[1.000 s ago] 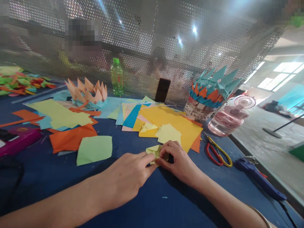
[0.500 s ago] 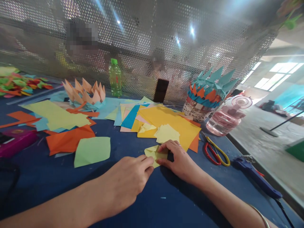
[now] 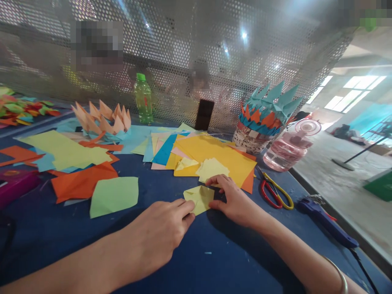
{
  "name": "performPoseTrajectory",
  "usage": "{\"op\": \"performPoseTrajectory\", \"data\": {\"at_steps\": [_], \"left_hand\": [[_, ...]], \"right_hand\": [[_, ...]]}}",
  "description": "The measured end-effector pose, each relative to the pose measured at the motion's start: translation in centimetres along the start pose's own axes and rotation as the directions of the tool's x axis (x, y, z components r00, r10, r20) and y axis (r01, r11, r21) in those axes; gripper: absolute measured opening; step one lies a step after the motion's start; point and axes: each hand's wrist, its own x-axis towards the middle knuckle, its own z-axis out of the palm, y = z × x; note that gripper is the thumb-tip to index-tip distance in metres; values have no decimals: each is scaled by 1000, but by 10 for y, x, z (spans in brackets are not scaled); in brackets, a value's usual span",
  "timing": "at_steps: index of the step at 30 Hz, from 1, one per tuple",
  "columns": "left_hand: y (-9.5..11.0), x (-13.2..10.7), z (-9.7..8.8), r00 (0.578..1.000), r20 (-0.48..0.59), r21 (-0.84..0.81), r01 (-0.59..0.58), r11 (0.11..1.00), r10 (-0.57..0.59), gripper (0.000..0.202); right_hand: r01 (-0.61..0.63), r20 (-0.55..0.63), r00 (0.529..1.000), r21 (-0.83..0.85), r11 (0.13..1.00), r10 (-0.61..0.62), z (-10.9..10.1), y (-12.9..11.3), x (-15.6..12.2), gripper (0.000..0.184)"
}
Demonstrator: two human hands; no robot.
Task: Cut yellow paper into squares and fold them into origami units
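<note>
A small folded piece of pale yellow paper [image 3: 202, 199] lies on the dark blue table, with crease lines across it. My left hand [image 3: 167, 226] grips its lower left edge, thumb and fingers pressed together there. At the paper's right edge is my right hand [image 3: 234, 200], its thumb and fingers apart; the thumb tip is at the paper's edge, whether touching I cannot tell. Just behind sits a stack of pale yellow cut pieces [image 3: 212, 170], with a small folded yellow piece [image 3: 185, 163] beside it. These rest on larger yellow sheets [image 3: 214, 147].
To the right lie red-and-yellow-handled scissors [image 3: 277, 194] and a blue tool [image 3: 329, 224] with a cord. A pink bottle [image 3: 284, 153] and a jar with paper petals [image 3: 255, 136] stand behind. Green paper [image 3: 114, 196], orange paper [image 3: 84, 181] and a peach paper crown [image 3: 102, 118] are leftward.
My right hand has loosened from the yellow paper; its fingers have spread and lifted off, uncovering the right side. The left hand keeps its hold. The view has shifted slightly.
</note>
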Motion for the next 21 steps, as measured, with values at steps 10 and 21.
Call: {"op": "performPoseTrajectory", "data": {"at_steps": [10, 21], "left_hand": [[-2, -3, 4, 999, -49, -66, 13, 998, -16, 33], [1, -2, -4, 996, -76, -111, 38, 993, -47, 42]], "right_hand": [[91, 13, 996, 69, 993, -92, -7, 11, 6, 50], [120, -43, 991, -100, 988, -125, -6, 12, 7, 27]]}}
